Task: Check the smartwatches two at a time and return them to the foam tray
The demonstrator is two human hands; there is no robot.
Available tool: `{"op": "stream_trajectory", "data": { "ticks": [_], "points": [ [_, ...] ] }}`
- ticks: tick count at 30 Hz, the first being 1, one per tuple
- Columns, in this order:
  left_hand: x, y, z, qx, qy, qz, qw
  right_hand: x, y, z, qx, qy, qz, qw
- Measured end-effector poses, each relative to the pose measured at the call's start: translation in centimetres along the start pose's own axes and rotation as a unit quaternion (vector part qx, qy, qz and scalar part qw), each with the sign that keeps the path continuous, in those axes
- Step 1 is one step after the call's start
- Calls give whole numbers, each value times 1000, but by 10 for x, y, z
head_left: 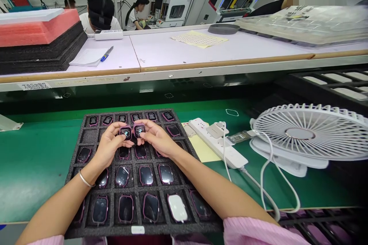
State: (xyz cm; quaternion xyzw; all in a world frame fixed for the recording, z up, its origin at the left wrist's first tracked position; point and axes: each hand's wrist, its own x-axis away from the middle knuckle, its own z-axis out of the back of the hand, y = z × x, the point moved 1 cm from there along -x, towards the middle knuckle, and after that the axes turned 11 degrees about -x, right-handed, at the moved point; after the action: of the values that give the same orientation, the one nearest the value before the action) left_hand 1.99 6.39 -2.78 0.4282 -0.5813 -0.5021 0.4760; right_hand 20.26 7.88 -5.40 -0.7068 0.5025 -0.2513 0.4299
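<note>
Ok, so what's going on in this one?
A person's left hand holds a pink-framed smartwatch body, and their right hand holds a second pink-framed smartwatch body. Both are just above a black foam tray, whose slots hold more watch bodies. A white power strip and a white desk fan sit to the right on the green bench mat. Another person sits at a machine in the background.
</note>
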Motion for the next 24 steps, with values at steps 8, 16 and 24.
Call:
{"op": "stream_trajectory", "data": {
  "ticks": [8, 16, 24],
  "points": [
    [0, -1, -1, -4, -4, -7, 1000, 1, 0, -2, 15, -4, 7, 1000],
    [1, 0, -1, -9, -4, -10, 1000, 1, 0, -1, 22, -18, 13, 1000],
    [0, -1, -2, -21, 3, -14, 1000, 1, 3, 1, 28, -31, 11, 999]
  ]
}}
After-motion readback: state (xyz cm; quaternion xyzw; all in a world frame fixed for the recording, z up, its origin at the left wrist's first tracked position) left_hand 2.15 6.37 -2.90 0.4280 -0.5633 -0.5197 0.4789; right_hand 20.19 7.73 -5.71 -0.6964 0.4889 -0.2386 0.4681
